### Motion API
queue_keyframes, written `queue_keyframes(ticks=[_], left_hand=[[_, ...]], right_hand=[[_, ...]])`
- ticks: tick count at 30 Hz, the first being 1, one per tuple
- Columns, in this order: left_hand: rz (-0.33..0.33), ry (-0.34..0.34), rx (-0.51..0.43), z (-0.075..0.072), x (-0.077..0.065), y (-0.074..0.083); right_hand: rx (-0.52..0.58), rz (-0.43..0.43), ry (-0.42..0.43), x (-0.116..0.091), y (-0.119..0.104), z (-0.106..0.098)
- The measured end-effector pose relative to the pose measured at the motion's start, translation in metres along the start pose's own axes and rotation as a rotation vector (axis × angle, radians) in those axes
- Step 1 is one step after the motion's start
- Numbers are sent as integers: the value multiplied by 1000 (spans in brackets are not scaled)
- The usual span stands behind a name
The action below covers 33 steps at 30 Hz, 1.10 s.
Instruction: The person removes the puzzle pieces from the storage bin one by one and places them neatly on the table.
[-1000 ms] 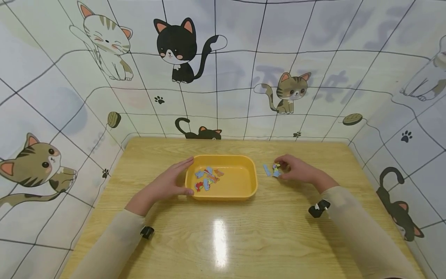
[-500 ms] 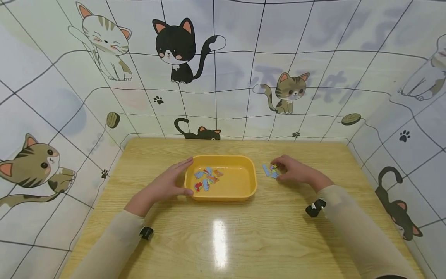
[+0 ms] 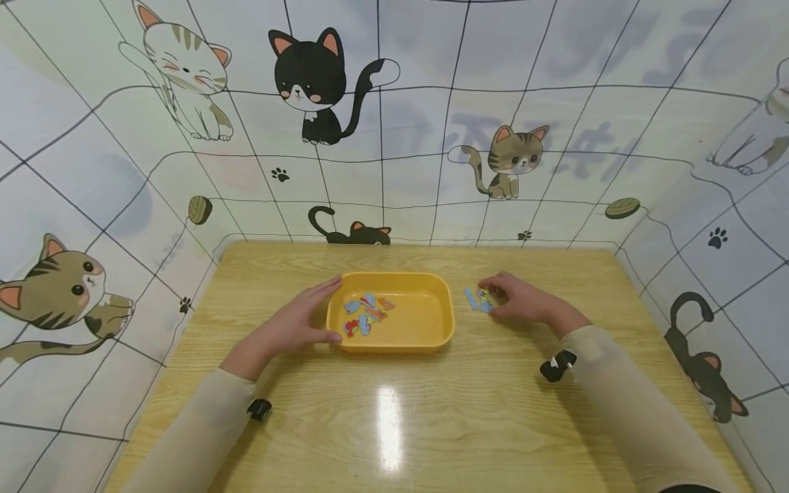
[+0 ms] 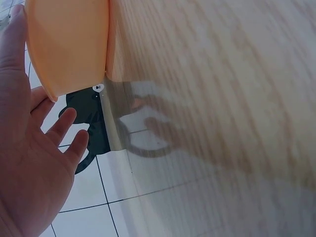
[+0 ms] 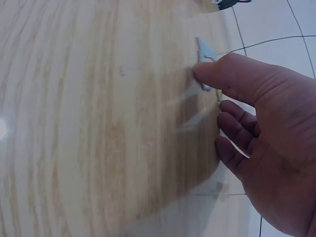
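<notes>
A yellow tray (image 3: 419, 322) stands on the table, with several small printed puzzle pieces (image 3: 365, 325) in its left half. Against the tray's left end is my left hand (image 3: 292, 325); its straight fingers touch the far corner and its thumb the near one. Right of the tray, my right hand (image 3: 524, 301) pinches a light-blue and yellow puzzle piece (image 3: 484, 301) down at the tabletop. A narrow light-blue puzzle piece (image 3: 471, 298) lies just left of it. In the right wrist view the thumb (image 5: 212, 71) covers part of a light-blue puzzle piece (image 5: 205, 52); the index fingertip is hidden.
The wooden table (image 3: 468, 411) extends toward the front on both sides of the tray. Behind it and at both sides rises a white wall covering (image 3: 425, 137) with grid lines and cartoon cats. A black strap device sits at each wrist.
My right hand has shifted slightly left with the puzzle pieces near its fingertips, then stays nearly still. The left hand and the tray look unchanged.
</notes>
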State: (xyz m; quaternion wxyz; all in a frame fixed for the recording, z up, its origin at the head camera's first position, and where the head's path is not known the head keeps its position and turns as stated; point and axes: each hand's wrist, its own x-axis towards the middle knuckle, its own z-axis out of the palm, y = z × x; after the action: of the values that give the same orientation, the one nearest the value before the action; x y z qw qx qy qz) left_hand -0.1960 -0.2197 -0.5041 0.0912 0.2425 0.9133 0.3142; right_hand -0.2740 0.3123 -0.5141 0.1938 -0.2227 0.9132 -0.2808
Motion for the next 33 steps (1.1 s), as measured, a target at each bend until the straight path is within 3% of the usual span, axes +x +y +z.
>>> queue_keyframes(ticks=[4, 8, 13, 16, 22, 33], left_hand=[[2, 0, 0, 0, 0, 0], [4, 0, -2, -1, 0, 2], [25, 9, 9, -1, 0, 0], [29, 8, 11, -1, 0, 0], [15, -1, 6, 0, 1, 0], [38, 10, -18, -2, -2, 5]], right_hand=[[15, -25, 24, -1, 0, -3], [83, -67, 153, -1, -14, -3], [115, -181, 359, 4, -57, 6], [102, -276, 407, 11, -83, 14], [68, -365, 347, 24, -120, 30], [0, -317, 140, 39, -164, 55]])
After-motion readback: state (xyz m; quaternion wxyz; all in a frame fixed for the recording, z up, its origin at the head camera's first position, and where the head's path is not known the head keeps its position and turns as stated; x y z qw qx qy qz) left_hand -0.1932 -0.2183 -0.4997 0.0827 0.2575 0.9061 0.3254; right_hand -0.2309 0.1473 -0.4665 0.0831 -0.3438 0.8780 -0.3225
